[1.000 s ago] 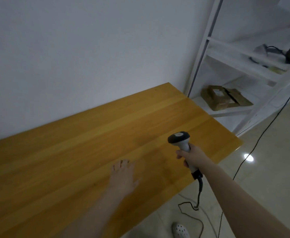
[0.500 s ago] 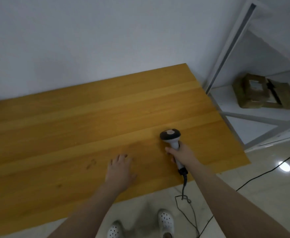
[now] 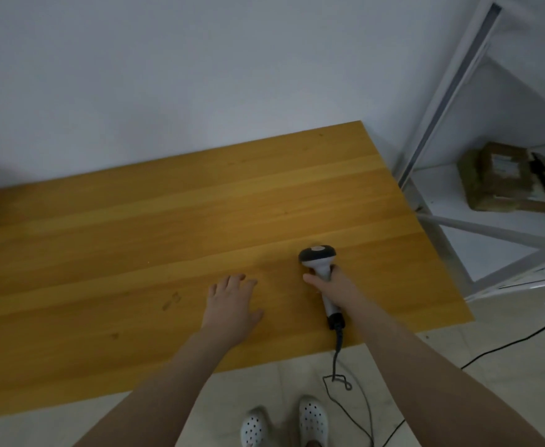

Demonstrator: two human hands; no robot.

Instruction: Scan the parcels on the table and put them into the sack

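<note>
A wooden table (image 3: 135,240) fills the middle of the view, with no parcel on the part I can see. My right hand (image 3: 334,287) grips the handle of a grey and black barcode scanner (image 3: 318,257), head pointing away from me over the table's right part. Its black cable (image 3: 338,356) hangs off the front edge to the floor. My left hand (image 3: 230,306) lies flat on the tabletop with fingers spread, a little left of the scanner, holding nothing. No sack is in view.
A white metal shelf unit (image 3: 451,221) stands right of the table. Brown cardboard parcels (image 3: 503,175) lie on its low shelf. A white wall runs behind the table. My white clogs (image 3: 313,421) stand on the tiled floor by the front edge.
The view has tilted down and swung left, so the shelf slid right and my feet came into view. Both hands stay in much the same place on the table.
</note>
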